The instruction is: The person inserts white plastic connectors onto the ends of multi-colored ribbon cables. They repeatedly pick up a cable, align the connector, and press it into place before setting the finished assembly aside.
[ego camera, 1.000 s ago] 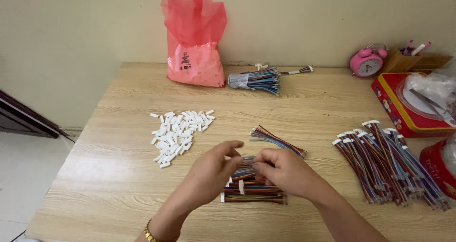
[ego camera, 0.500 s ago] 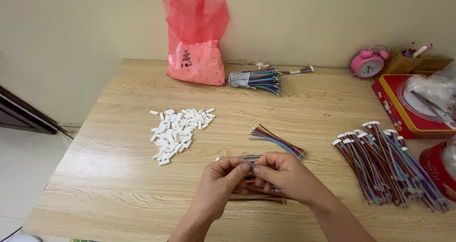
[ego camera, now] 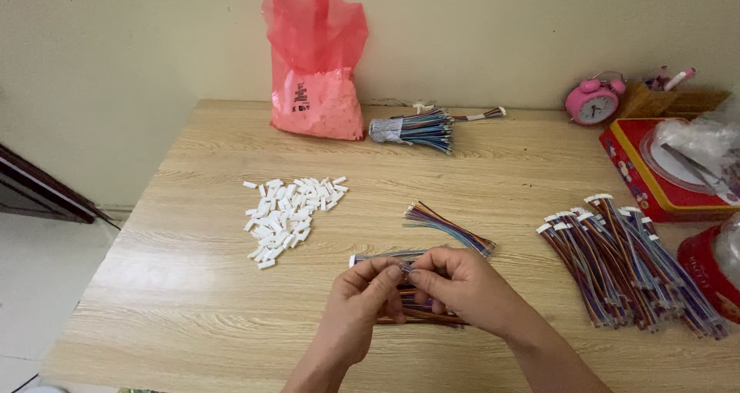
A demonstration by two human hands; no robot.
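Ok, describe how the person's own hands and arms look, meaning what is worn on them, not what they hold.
Both the left hand and the right hand are bare, with no gloves and no rings that can be made out. The forearms are uncovered as far as the bottom edge of the head view, so no sleeve shows. No watch or bracelet shows in the visible part. The fingernails look short and unpainted.

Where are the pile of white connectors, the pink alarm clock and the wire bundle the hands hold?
pile of white connectors [ego camera: 289,217], head view, middle of the heap.
pink alarm clock [ego camera: 592,104], head view, its dial.
wire bundle [ego camera: 381,255], head view, the stretch left of the left hand's fingers.
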